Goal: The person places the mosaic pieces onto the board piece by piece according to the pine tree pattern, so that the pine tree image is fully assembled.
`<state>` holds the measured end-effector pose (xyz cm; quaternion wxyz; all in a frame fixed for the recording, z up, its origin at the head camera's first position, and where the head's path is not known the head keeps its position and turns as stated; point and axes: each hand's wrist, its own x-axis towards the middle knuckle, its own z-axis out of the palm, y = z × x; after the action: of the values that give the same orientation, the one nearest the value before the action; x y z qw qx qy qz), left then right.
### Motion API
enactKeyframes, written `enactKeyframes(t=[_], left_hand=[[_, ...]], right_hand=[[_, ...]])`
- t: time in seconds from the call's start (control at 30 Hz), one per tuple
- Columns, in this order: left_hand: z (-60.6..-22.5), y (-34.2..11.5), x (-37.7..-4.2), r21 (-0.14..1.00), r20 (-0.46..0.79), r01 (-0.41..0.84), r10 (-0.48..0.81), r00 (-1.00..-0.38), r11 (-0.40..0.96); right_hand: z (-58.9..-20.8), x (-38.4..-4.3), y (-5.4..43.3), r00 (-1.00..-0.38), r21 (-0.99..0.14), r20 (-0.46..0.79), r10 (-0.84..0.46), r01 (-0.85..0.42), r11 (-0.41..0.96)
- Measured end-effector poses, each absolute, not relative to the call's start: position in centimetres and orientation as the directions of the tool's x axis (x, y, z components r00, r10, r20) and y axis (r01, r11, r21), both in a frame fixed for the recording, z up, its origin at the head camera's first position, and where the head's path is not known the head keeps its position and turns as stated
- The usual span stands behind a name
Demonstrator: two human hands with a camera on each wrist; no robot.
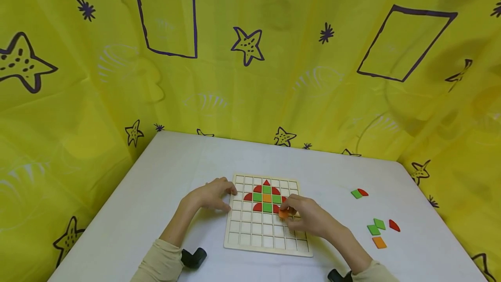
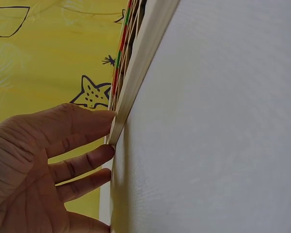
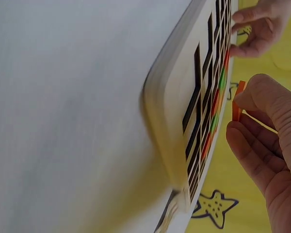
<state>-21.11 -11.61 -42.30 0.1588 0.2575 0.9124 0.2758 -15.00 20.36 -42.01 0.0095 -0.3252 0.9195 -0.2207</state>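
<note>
A pale wooden grid board point(image 1: 245, 240) lies on the white table, with red, green and orange tiles forming a pattern in its upper middle. Between the thumb and fingers of my right hand point(image 1: 309, 216) is a pinched orange square tile point(image 1: 283, 214), over the board's right half; in the right wrist view the orange tile point(image 3: 238, 104) is held on edge above the board. My left hand point(image 1: 213, 194) rests at the board's left edge, fingers loosely bent; the left wrist view has its fingertips point(image 2: 104, 153) touching the board's side point(image 2: 136, 73).
Right of the board lie loose tiles: a green one point(image 1: 357, 193) beside a red one point(image 1: 363, 192), two more green tiles point(image 1: 373, 229), a red quarter-round point(image 1: 394, 225) and an orange square point(image 1: 379, 242). A yellow patterned curtain point(image 1: 250, 90) surrounds the table point(image 1: 188, 156).
</note>
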Motion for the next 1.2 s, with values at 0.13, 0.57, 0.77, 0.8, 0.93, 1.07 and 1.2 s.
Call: enactKeyframes(t=[0.13, 0.57, 0.77, 0.8, 0.93, 1.07, 1.2], left_hand=[[-42.4, -11.7, -21.2, 0.589, -0.139, 0.394, 0.568, -0.811, 0.706], [-42.3, -11.6, -21.2, 0.579, -0.149, 0.383, 0.556, -0.818, 0.719], [-42.3, -11.6, -21.2, 0.58, -0.149, 0.382, 0.555, -0.818, 0.719], [-42.3, -11.6, -21.2, 0.58, -0.147, 0.383, 0.555, -0.819, 0.719], [-42.3, -11.5, -21.2, 0.578, -0.147, 0.384, 0.555, -0.819, 0.72], [-42.2, -11.5, -21.2, 0.582, -0.148, 0.382, 0.555, -0.818, 0.718], [-42.0, -11.6, -21.1, 0.592, -0.132, 0.401, 0.575, -0.808, 0.699]], right_hand=[[-42.1, -15.0, 19.1, -0.761, -0.396, 0.116, -0.639, -0.625, 0.673], [-42.5, -15.1, 17.0, -0.732, -0.383, 0.069, -0.678, -0.646, 0.66], [-42.5, -15.2, 16.7, -0.731, -0.378, 0.076, -0.678, -0.651, 0.659], [-42.6, -15.3, 16.7, -0.725, -0.378, 0.082, -0.683, -0.657, 0.652], [-42.7, -15.3, 16.6, -0.713, -0.381, 0.094, -0.695, -0.671, 0.636], [-42.7, -15.2, 16.7, -0.716, -0.382, 0.093, -0.692, -0.668, 0.639], [-42.8, -15.0, 17.0, -0.714, -0.377, 0.114, -0.691, -0.675, 0.634]])
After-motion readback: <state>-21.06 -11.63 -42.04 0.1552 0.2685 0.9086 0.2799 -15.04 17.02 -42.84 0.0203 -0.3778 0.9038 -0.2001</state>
